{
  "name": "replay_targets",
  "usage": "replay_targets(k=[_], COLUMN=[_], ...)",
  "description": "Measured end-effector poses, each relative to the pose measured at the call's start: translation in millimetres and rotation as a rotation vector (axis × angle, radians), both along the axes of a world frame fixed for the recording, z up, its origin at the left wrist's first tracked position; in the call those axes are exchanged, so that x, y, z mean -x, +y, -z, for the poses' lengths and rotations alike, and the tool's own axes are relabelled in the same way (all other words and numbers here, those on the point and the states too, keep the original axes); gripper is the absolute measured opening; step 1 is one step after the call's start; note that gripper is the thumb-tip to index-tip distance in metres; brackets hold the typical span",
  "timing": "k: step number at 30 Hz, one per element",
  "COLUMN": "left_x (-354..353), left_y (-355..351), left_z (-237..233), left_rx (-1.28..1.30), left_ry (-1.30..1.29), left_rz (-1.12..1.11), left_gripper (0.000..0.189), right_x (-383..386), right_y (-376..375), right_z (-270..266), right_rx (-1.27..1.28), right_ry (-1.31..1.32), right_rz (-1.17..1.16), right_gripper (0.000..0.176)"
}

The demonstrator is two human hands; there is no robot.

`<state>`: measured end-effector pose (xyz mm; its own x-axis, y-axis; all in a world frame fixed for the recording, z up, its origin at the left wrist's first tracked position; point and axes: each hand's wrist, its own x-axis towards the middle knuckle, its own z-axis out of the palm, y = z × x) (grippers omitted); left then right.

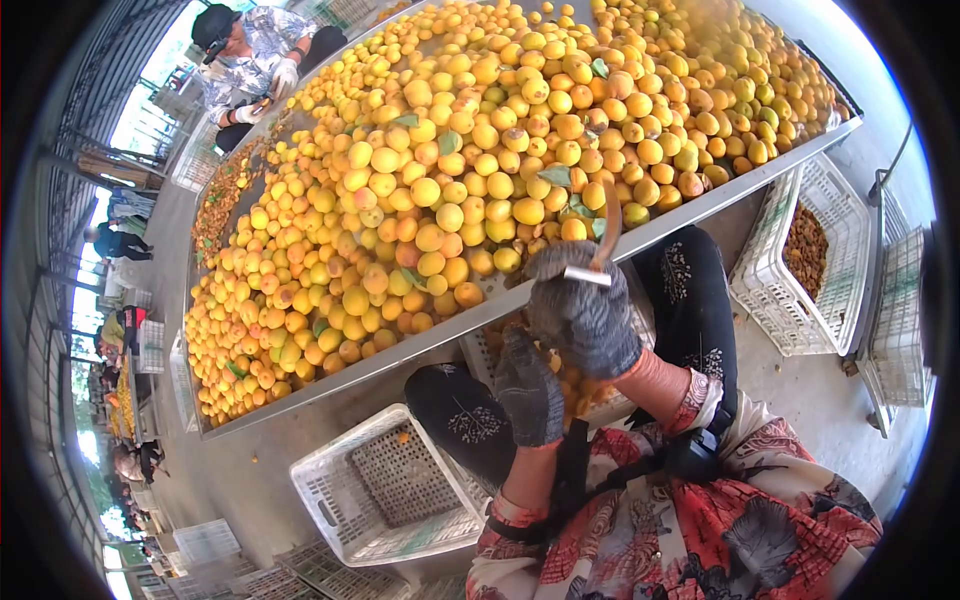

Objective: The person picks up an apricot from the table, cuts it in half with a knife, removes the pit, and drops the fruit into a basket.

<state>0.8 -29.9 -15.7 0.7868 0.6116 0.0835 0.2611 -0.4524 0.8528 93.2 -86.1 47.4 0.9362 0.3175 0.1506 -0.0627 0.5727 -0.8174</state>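
Observation:
My right hand (pixel 585 310), in a dark grey knit glove, is closed around a tool with a curved, brown, blade-like part (pixel 609 225) pointing up and a short white piece across its base. Just below and left of it, my left hand (pixel 528 390), gloved the same way, has its fingers curled. What they hold, if anything, is hidden. Both hands are close together at the near edge of a metal-rimmed table (pixel 420 355) heaped with yellow-orange apricots (pixel 430 190). Beneath my hands, between my knees, more apricots (pixel 572 385) lie in a crate, partly covered by my arms.
A white plastic crate (pixel 330 490) with a small orange piece inside stands at left. Another crate (pixel 775 260) at right holds brown pieces (pixel 805 250). Across the table a co-worker (pixel 245 65) with gloved hands sits bent over the fruit. Stacked crates (pixel 895 310) stand far right.

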Motion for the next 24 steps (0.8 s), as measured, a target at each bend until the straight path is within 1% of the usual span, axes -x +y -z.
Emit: replay_targets(k=[1, 2, 3, 4, 5, 6, 7, 8, 9, 10, 12, 13, 15, 16, 18, 19, 21, 22, 24], left_x=[-4.2, -7.5, -7.6, -5.5, -2.5, -0.3, -1.3, -3.2, -5.8, -7.0, -6.9, -7.7, -10.1, -12.5, -18.7, -19.6, -18.5, -19.4, -27.1], left_y=[-1.6, -5.2, -7.5, -3.5, 3.9, 7.7, 6.2, 4.2, 3.1, 4.3, 8.4, 9.6, 11.6, 10.1, 8.0, 7.9, 5.7, 6.4, 11.9], left_z=[0.2, 1.2, 2.0, 7.3, 15.1, 22.2, 17.6, 10.2, 5.4, 4.7, 3.4, 7.5, 21.3, 22.8, 24.2, 18.9, 6.7, 8.3, 14.5], left_rx=[0.000, 0.035, 0.069, 0.068, -0.276, -0.617, -0.617, -0.154, 0.308, 0.309, -0.362, -0.363, 0.649, 0.649, 1.037, 1.037, -0.496, -0.495, 1.224], left_ry=[-0.001, -0.130, -0.255, -0.256, -0.239, -0.215, -0.213, -0.217, -0.216, -0.216, -0.183, -0.183, -0.178, -0.179, -0.355, -0.356, -0.180, -0.179, -0.395], left_rz=[0.003, -0.060, -0.125, -0.125, -0.036, 0.054, 0.054, -0.011, -0.076, -0.075, 0.068, 0.068, -0.117, -0.115, -0.270, -0.270, -0.040, -0.041, -0.265], left_gripper=[0.047, 0.036, 0.039, 0.039, 0.038, 0.053, 0.053, 0.035, 0.037, 0.037, 0.038, 0.038, 0.038, 0.038, 0.037, 0.037, 0.034, 0.034, 0.034], right_x=[-5.7, -13.0, -18.2, -23.5, -26.8, -29.4, -30.5, -31.5, -33.4, -34.6, -34.5, -34.8, -34.2, -33.6, -31.6, -30.9, -33.3, -33.6, -35.1], right_y=[-0.7, -2.6, -3.2, 0.2, 1.5, 1.1, 0.7, 1.4, 2.1, 2.3, 2.4, 2.7, 3.8, 4.3, 3.6, 3.0, 3.1, 3.2, 4.2], right_z=[0.7, 1.7, 3.4, 6.6, 10.3, 14.9, 20.4, 26.6, 32.2, 34.7, 36.7, 37.1, 40.4, 40.0, 35.7, 32.9, 28.8, 27.6, 37.0], right_rx=[0.000, -0.194, -0.390, -0.385, -0.386, -0.427, -0.468, -0.470, -0.507, -0.543, -0.575, -0.607, -0.622, -0.636, -0.607, -0.577, -0.591, -0.608, -0.653], right_ry=[-0.001, 0.199, 0.401, 0.434, 0.430, 0.495, 0.564, 0.567, 0.597, 0.626, 0.664, 0.700, 0.693, 0.687, 0.678, 0.671, 0.688, 0.705, 0.680], right_rz=[0.003, -0.165, -0.334, -0.314, -0.316, -0.333, -0.347, -0.347, -0.345, -0.342, -0.340, -0.339, -0.344, -0.351, -0.320, -0.285, -0.280, -0.274, -0.286], right_gripper=[0.023, 0.022, 0.020, 0.016, 0.016, 0.014, 0.012, 0.012, 0.012, 0.011, 0.011, 0.010, 0.010, 0.010, 0.009, 0.009, 0.008, 0.008, 0.007])
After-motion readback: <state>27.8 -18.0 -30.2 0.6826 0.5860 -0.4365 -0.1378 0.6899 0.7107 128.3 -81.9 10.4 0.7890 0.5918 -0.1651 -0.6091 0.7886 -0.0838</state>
